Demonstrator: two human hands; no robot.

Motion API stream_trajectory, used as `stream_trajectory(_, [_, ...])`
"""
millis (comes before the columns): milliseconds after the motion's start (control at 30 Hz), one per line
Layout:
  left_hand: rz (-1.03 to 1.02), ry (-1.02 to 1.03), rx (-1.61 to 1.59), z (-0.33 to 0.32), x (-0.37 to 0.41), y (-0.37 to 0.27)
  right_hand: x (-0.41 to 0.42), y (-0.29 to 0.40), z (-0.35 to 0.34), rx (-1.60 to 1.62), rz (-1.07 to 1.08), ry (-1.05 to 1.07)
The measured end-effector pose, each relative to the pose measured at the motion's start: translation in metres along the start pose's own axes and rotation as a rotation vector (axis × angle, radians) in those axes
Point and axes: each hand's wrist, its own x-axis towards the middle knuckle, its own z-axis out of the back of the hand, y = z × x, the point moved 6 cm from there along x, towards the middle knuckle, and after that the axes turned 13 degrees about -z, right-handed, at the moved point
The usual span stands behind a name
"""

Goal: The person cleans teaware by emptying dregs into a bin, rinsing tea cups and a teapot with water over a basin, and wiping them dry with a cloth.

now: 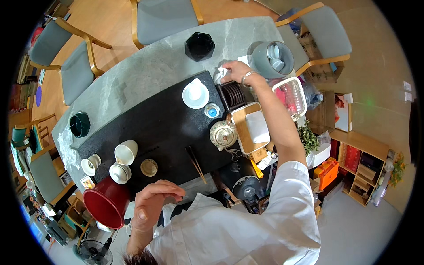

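Note:
My right hand (236, 71) is stretched to the far right of the black tea tray (159, 122), its fingers closed on a crumpled white tissue (220, 75) on the grey stone table. Just below it is a dark rack of round coasters (233, 95). My left hand (154, 202) hovers at the near edge, loosely curled with thumb apart and holding nothing. On the tray are a white pitcher (195, 93), a small glass with a blue item (212, 110), a patterned teapot (223, 134), a white cup (126, 152), a lidded bowl (120, 173) and a small round dish (149, 167).
A red bin (107, 202) stands beside my left hand. A grey pot holding cups (260, 59) and a white basket (299, 86) are near my right arm. A black faceted bowl (199, 46) sits farther back. A dark kettle (241, 180) is near my body.

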Motion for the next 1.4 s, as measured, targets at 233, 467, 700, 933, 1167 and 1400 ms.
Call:
stream_trajectory(233, [0.010, 0.002, 0.017, 0.005, -0.002, 0.001, 0.020, -0.026, 0.012, 0.392, -0.279, 0.017])
stream_trajectory(467, [0.014, -0.021, -0.007, 0.004, -0.004, 0.007, 0.006, -0.043, 0.051, 1.080, -0.330, -0.156])
stream_trajectory(700, [0.019, -0.047, 0.016, 0.010, -0.009, 0.013, -0.074, -0.030, 0.195, 0.838, -0.126, -0.762])
stream_trajectory(933, [0.040, -0.033, 0.005, 0.003, -0.007, 0.015, -0.083, -0.035, 0.164, 0.361, -0.482, -0.600])
stream_trajectory(1167, [0.045, -0.033, 0.035, 0.009, -0.008, 0.019, -0.066, -0.069, 0.131, 0.303, -0.485, -0.617])
stream_trajectory(1400, [0.064, -0.061, 0.034, 0.015, -0.007, 0.029, -0.070, -0.056, 0.131, -0.321, -0.694, -0.315])
